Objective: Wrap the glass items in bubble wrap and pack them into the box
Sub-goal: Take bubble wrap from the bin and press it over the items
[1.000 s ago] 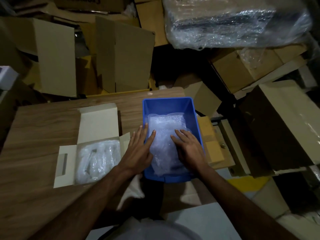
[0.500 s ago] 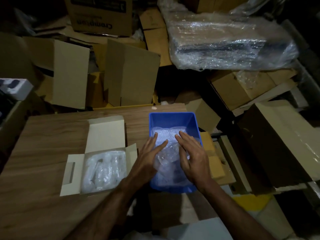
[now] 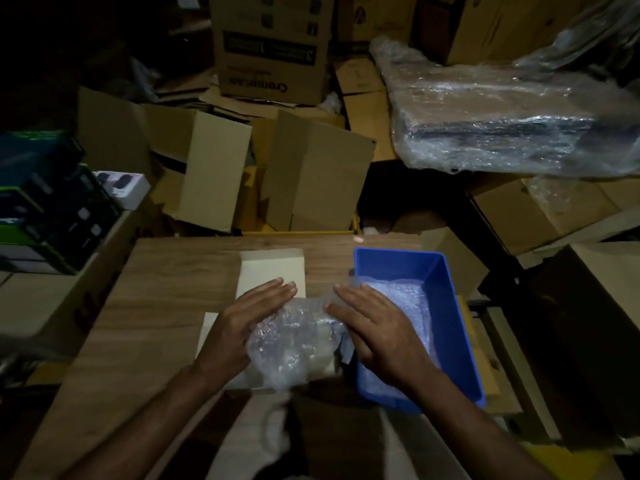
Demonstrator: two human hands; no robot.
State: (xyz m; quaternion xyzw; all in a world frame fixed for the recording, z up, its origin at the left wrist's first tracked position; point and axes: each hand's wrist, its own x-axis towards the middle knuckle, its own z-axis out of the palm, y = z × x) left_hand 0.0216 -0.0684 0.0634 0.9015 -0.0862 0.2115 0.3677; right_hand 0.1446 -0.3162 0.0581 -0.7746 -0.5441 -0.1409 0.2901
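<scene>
From my head camera, my left hand (image 3: 242, 327) and right hand (image 3: 377, 327) flank a bubble-wrapped bundle (image 3: 294, 344), carried between them with straight fingers pressed against its sides; neither hand curls round it, and what is inside the wrap is too blurred to tell. The bundle sits over the open white carton (image 3: 270, 271), whose raised lid flap shows just beyond my left fingertips and whose side flap peeks out left of my left wrist. Under and to the right of my right hand stands the blue plastic bin (image 3: 450, 306), with more bubble wrap (image 3: 405, 299) lying in its bottom. Both carton and bin rest on the wooden table (image 3: 173, 289) beneath my forearms. Beyond my hands, off the table's far edge, lie heaped brown cardboard boxes (image 3: 311, 174); far to the upper right of my right hand is a large plastic-wrapped package (image 3: 502, 116).
</scene>
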